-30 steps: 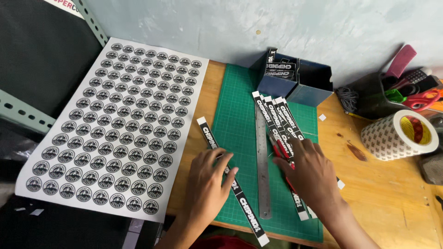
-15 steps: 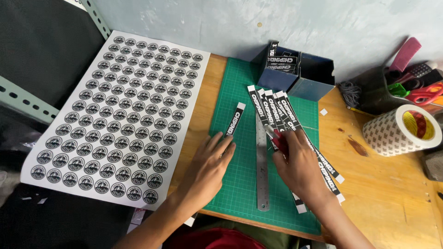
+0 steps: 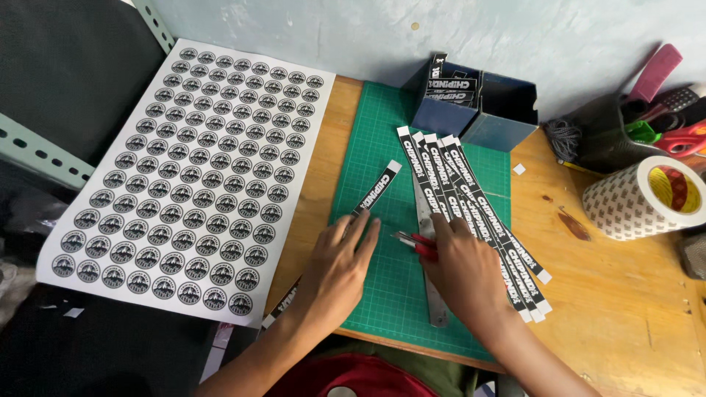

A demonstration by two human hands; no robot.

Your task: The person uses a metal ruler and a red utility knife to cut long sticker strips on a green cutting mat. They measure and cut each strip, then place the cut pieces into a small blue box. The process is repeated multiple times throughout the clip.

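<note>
My left hand lies flat, fingers stretched out, on a long black-and-white sticker strip. The strip runs slantwise over the left part of the green cutting mat. My right hand grips a red cutter whose tip points left. This hand rests on a fanned pile of similar strips and on a metal ruler that lies lengthwise on the mat. The two hands are a few centimetres apart.
A large white sheet of round black stickers lies left of the mat, hanging over the wooden table's edge. A blue box with strips stands behind the mat. At the right are a wide tape roll and a tool holder.
My left hand has swung the single strip from a down-right slant to an up-right slant and drawn it left. My right hand has spread the pile of strips along the ruler.
</note>
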